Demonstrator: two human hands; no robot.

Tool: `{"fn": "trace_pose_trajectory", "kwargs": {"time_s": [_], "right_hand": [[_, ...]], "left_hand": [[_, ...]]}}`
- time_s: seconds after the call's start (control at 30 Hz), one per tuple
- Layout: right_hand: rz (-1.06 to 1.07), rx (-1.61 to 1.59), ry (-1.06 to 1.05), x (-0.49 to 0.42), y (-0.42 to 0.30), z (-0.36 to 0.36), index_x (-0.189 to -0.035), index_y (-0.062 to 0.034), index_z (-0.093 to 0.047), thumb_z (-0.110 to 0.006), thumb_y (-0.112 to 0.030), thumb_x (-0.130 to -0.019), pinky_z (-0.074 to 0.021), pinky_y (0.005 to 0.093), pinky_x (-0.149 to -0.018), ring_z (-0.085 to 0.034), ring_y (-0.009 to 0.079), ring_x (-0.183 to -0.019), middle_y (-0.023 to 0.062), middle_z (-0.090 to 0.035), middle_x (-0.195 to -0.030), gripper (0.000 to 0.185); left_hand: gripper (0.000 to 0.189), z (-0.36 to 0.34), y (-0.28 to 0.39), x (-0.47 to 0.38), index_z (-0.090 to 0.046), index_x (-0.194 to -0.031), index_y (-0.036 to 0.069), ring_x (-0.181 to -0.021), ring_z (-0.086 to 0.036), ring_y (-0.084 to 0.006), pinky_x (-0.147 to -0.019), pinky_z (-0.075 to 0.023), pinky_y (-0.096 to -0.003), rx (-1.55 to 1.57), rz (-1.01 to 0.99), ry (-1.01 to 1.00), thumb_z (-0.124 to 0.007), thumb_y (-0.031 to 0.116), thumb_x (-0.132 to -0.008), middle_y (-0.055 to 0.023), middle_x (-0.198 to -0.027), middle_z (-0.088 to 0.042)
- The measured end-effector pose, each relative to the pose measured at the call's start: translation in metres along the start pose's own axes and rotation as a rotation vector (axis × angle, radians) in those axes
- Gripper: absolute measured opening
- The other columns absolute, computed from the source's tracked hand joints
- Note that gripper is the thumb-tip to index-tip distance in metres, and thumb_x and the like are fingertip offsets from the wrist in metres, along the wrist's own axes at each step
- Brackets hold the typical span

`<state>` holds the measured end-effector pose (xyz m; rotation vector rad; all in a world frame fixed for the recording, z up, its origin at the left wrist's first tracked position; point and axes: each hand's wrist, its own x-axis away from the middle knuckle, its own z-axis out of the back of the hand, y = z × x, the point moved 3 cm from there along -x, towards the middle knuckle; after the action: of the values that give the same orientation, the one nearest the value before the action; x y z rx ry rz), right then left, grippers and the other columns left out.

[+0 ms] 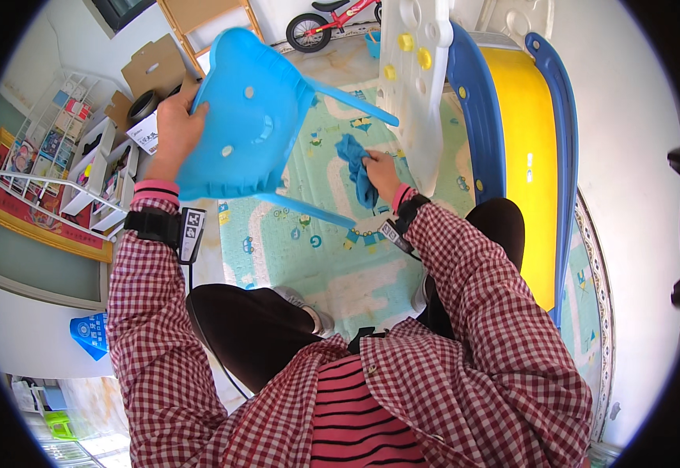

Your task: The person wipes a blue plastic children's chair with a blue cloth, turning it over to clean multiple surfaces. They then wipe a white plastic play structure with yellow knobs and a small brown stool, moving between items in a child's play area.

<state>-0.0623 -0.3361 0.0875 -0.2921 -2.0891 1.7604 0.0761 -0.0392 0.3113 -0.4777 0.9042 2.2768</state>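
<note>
A blue plastic stool or small chair [258, 117], with round holes and a curved slot in its panel, is held up in the air on the left, tilted so that two legs point right. My left hand [179, 131] grips its edge. My right hand [382, 175] holds a crumpled blue cloth [354, 169] near the ends of the legs, apart from the stool. The fingers behind the stool's panel are hidden.
A patterned foam play mat [328, 275] lies below. To the right stand a yellow and blue plastic slide [518, 146] and its white side panel [427, 117]. A white wire rack [53, 181] and cardboard box [155, 64] are at left, a red balance bike [340, 20] behind.
</note>
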Motion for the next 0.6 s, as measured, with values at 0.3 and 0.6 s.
{"fn": "trace_pose_trajectory", "kwargs": {"time_s": [0.3, 0.6], "right_hand": [[-0.083, -0.099, 0.052, -0.023, 0.009, -0.003, -0.103, 0.008, -0.058, -0.047, -0.002, -0.088, -0.0487, 0.0332, -0.056, -0.058, 0.0191, -0.061, 0.009, -0.06, -0.078, 0.022], [-0.287, 0.035, 0.044, 0.011, 0.093, 0.002, -0.111, 0.0067, -0.058, -0.046, -0.003, -0.088, -0.0488, 0.0342, -0.059, -0.058, 0.0191, -0.067, 0.0101, -0.061, -0.084, 0.028]], "left_hand": [[0.029, -0.019, 0.004, 0.04, -0.067, -0.101, 0.009, -0.079, -0.066, -0.0289, -0.069, -0.0521, -0.0342, -0.102, -0.291, -0.092, -0.064, 0.003, -0.073, -0.0143, -0.089, -0.067], [0.023, 0.0, -0.035, 0.124, -0.067, -0.094, 0.011, -0.078, -0.064, -0.027, -0.08, -0.0512, -0.0381, -0.357, -0.248, -0.254, -0.066, 0.006, -0.071, -0.0086, -0.084, -0.067]]}}
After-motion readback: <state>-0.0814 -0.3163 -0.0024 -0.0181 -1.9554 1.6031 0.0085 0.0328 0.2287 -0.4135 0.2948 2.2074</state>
